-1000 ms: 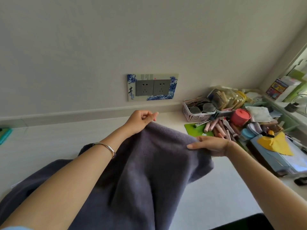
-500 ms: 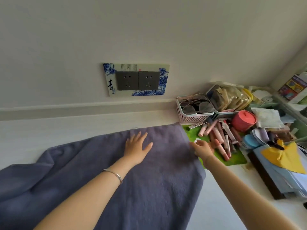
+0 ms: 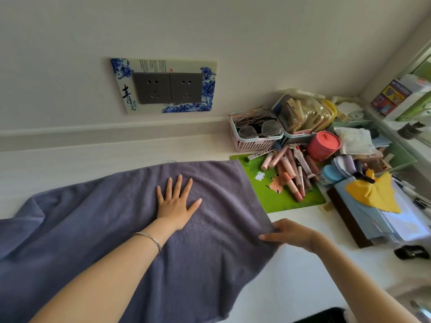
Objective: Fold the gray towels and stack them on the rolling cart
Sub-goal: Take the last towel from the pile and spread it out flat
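Observation:
A gray towel [image 3: 105, 229] lies spread across the white tabletop [image 3: 303, 276], its far edge near the wall and its near part hanging over the front edge. My left hand [image 3: 177, 203] presses flat on the towel's middle with fingers spread; a silver bangle sits on that wrist. My right hand [image 3: 289, 233] pinches the towel's right edge, thumb on top and fingers curled under the cloth. No rolling cart is in view.
A green mat [image 3: 275, 197] with several pink tubes lies just right of the towel. Behind it stand a pink basket [image 3: 251, 142] with glasses, a red jar [image 3: 323, 145], stacked papers with a yellow cloth [image 3: 375, 194], and a wall socket plate [image 3: 166, 86].
The towel went from held up to laid flat on the table. My left hand stayed pressed flat on it; my right hand slid nearer along the right edge and now pinches it.

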Demonstrator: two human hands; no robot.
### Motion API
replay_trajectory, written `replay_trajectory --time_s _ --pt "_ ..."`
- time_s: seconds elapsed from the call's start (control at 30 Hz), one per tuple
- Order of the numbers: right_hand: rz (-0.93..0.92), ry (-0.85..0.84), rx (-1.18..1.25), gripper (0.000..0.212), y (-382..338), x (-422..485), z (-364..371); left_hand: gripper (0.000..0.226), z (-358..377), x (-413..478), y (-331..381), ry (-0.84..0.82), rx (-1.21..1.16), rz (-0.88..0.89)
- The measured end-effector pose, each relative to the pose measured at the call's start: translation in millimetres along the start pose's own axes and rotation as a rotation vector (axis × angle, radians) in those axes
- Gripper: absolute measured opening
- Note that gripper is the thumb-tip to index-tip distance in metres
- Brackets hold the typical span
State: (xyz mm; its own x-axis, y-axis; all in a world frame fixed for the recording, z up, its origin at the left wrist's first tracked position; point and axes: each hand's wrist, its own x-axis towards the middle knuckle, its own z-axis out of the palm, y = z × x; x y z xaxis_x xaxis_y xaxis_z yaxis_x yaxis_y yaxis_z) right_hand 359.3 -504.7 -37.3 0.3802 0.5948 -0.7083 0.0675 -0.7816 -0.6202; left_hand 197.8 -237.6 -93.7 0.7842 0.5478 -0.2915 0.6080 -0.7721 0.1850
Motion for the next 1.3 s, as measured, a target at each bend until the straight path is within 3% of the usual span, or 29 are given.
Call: replay_trajectory --time_s 0.13,0.23,0.33,0.53,0.67,0.77,0.87,1.0,1.2,1.3 --pt "-0.141 0.154 0.312 0.026 -5.5 -16.2 -5.5 0.07 -1.5 1.6 -0.3 -0.033 0.002 0.008" --pt "-0.048 0.04 0.219 0.032 3.3 -17.4 -2.0 0.067 -0.8 -1.0 -2.0 -0.026 -0.007 0.033" --pt "0.137 -0.064 0.013 0.022 15.3 -23.0 1.4 0.065 2.3 -6.3 -1.8 0.015 0.009 0.049" --pt "-0.057 0.391 0.112 0.027 2.8 5.6 5.2 0.063 12.6 -10.5 1.8 0.11 0.024 0.057" --pt "-0.124 0.666 0.182 0.035 -23.3 50.7 16.9 0.078 18.7 -11.5 0.5 0.167 0.005 0.063" --pt "-0.292 0.688 0.208 0.033 -43.1 76.0 23.4 0.07 21.2 -12.3 1.5 0.194 -0.005 0.062" --pt "-0.383 0.72 0.001 0.025 -44.6 90.5 24.0 0.071 22.5 -11.5 4.3 0.193 0.008 0.067" --pt "-0.315 0.964 -0.141 0.025 -28.8 89.8 5.8 0.085 23.1 -7.4 19.6 0.193 0.001 0.121" --pt "-0.239 0.928 -0.288 0.027 -20.6 84.8 -1.9 0.058 15.0 -2.7 31.9 0.099 -0.054 0.16" --pt "-0.188 1.025 -0.289 0.029 -31.6 83.0 12.6 0.056 3.7 -11.9 7.1 0.1 -0.153 0.176"
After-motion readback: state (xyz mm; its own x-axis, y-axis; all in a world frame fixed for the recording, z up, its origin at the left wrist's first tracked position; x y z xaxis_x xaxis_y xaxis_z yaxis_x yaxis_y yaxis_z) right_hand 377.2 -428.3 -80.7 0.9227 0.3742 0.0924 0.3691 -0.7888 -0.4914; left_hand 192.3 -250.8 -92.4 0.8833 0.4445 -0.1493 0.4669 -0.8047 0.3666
